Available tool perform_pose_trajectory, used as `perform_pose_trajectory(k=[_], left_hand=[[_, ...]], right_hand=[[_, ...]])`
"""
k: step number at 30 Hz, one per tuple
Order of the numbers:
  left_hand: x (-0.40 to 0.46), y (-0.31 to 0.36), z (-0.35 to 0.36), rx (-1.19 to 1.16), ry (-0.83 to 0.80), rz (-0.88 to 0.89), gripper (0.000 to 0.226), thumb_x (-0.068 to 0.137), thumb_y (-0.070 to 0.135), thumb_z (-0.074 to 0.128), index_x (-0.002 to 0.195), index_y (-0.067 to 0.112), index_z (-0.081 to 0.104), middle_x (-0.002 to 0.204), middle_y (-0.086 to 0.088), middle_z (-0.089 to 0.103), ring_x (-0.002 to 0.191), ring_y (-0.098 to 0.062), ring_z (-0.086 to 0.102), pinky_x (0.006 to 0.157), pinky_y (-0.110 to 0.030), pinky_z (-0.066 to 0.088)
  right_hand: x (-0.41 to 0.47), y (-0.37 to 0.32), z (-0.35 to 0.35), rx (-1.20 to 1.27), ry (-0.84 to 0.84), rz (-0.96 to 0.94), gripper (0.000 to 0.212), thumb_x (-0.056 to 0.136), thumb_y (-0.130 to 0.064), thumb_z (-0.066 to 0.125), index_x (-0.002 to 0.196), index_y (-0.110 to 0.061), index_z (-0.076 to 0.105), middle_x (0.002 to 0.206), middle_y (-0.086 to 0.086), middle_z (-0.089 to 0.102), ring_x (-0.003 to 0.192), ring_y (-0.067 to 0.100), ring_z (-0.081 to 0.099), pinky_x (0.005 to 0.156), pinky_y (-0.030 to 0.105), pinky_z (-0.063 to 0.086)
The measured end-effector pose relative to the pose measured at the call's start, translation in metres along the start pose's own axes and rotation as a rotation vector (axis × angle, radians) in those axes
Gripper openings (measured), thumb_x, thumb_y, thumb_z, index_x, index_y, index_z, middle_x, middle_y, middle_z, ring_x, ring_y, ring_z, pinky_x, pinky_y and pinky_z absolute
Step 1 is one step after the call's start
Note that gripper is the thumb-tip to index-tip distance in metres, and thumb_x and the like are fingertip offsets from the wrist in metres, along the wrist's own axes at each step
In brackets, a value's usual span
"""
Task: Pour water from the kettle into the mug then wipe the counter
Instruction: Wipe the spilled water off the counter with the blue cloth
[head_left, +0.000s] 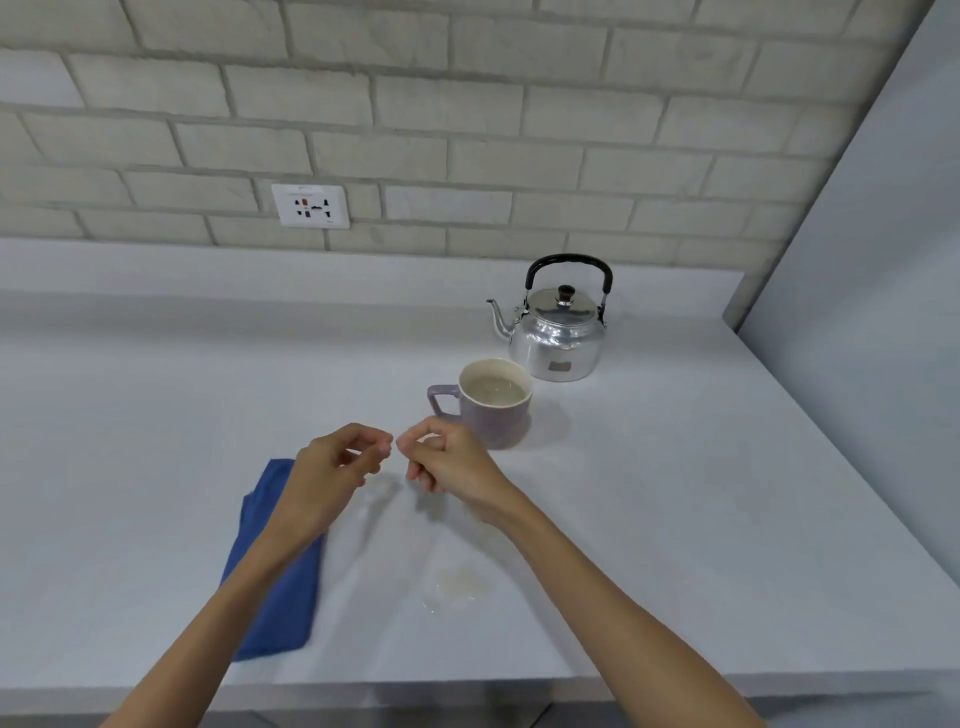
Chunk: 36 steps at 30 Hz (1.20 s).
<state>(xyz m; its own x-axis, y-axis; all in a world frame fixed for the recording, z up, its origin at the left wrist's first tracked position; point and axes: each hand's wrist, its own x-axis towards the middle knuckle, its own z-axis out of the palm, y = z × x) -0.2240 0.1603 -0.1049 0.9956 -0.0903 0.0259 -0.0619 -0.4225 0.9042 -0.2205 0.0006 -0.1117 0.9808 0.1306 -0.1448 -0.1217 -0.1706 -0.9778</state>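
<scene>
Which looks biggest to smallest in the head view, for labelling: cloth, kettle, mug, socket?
1. Cloth, partly hidden by the left arm and nearest the camera, so perhaps flattered.
2. Kettle.
3. Mug.
4. Socket.

White wall socket (310, 206) — pale brick wall (519, 104)

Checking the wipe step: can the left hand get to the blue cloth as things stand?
Probably yes. The left hand hovers empty, fingers loosely curled, directly over the blue cloth, which lies flat on the counter with nothing on it. The mug and kettle stand off to the right.
</scene>
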Motion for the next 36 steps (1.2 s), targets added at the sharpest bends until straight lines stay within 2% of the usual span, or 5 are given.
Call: perform_pose_trajectory(k=[11, 18, 20, 23, 36], left_hand=[[-0.046, -0.059, -0.035, 0.578, 0.088, -0.472, 0.070, 0.077, 0.033, 0.073, 0.135, 0.017, 0.037, 0.136, -0.017, 0.037, 0.119, -0.042, 0.034, 0.094, -0.055, 0.035], [-0.065, -0.081, -0.040, 0.448, 0.161, -0.593, 0.067, 0.063, 0.029, 0.085, 0.101, -0.010, 0.045, 0.097, -0.030, 0.051, 0.084, -0.043, 0.053, 0.069, -0.046, 0.045], [-0.059, -0.079, -0.047, 0.369, 0.090, -0.612, 0.055, 0.066, 0.029, 0.083, 0.086, -0.003, 0.044, 0.079, -0.020, 0.053, 0.068, -0.032, 0.052, 0.054, -0.035, 0.039], [-0.054, -0.078, -0.051, 0.371, -0.021, -0.612, 0.044, 0.074, 0.034, 0.076, 0.080, 0.005, 0.043, 0.074, -0.006, 0.052, 0.064, -0.019, 0.050, 0.049, -0.027, 0.033], [-0.069, -0.062, -0.039, 0.353, -0.048, -0.435, 0.022, 0.090, 0.026, 0.056, 0.096, 0.011, 0.041, 0.088, -0.006, 0.057, 0.069, -0.014, 0.051, 0.053, -0.026, 0.036]], right_hand=[[0.039, 0.016, 0.082, -0.531, -0.108, 0.062, 0.047, 0.089, -0.027, 0.060, 0.127, -0.005, 0.045, 0.132, 0.016, 0.047, 0.120, 0.031, 0.044, 0.100, 0.042, 0.041], [0.047, 0.009, 0.105, -0.445, -0.120, 0.167, 0.046, 0.086, -0.017, 0.063, 0.122, 0.002, 0.041, 0.105, 0.010, 0.038, 0.092, 0.023, 0.044, 0.068, 0.031, 0.038], [0.051, 0.010, 0.106, -0.439, -0.103, 0.171, 0.015, 0.085, -0.005, 0.059, 0.096, -0.002, 0.049, 0.094, 0.011, 0.042, 0.081, 0.024, 0.045, 0.056, 0.030, 0.036], [0.054, 0.014, 0.108, -0.455, -0.086, 0.140, 0.033, 0.084, 0.003, 0.053, 0.063, -0.013, 0.033, 0.079, 0.010, 0.044, 0.069, 0.023, 0.045, 0.049, 0.027, 0.030], [0.032, 0.014, 0.095, -0.396, -0.042, -0.044, 0.015, 0.091, 0.002, 0.037, 0.088, -0.011, 0.029, 0.070, -0.001, 0.033, 0.057, 0.010, 0.031, 0.047, 0.024, 0.026]])
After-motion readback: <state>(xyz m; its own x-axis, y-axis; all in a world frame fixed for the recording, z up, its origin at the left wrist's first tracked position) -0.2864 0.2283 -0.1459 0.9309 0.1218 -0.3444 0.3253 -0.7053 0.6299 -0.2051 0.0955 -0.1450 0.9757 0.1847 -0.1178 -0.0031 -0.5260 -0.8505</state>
